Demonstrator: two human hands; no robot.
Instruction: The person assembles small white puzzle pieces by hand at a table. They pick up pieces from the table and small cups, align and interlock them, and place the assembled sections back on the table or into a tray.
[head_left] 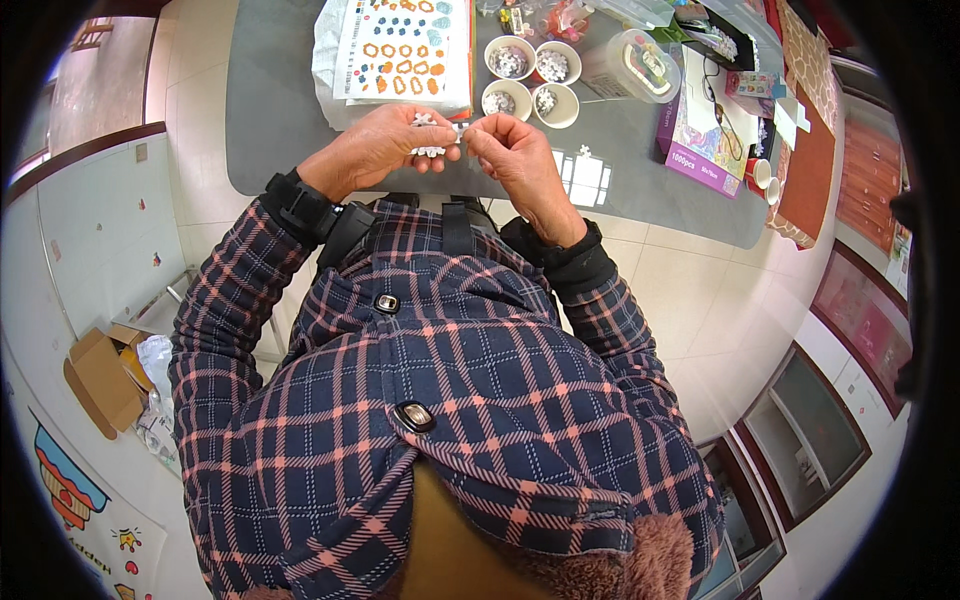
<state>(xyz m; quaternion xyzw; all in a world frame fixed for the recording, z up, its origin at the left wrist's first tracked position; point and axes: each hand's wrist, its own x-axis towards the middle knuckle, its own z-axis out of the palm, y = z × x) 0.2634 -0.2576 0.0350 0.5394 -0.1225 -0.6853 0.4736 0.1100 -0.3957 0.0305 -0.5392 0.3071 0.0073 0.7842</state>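
My left hand (pixel 385 150) is held palm up over the near edge of the grey table (pixel 640 190), its fingers curled round several small white jigsaw puzzle pieces (pixel 428 151). Close beside its fingertips, my right hand (pixel 515 160) is closed in a pinch. A small whitish puzzle piece (pixel 460 131) shows at the right fingertips, partly hidden by the fingers. Beyond the hands lies a printed sheet (pixel 400 50) with rows of coloured shapes. Paper cups (pixel 507 100) holding more pieces stand to its right.
A clear plastic tub (pixel 630 68) lies right of the cups. Farther right are a purple puzzle box (pixel 700 165), eyeglasses (pixel 722 115) and tipped-over red-and-white cups (pixel 760 175). One loose piece (pixel 585 150) rests on the table. A cardboard box (pixel 105 380) sits at lower left.
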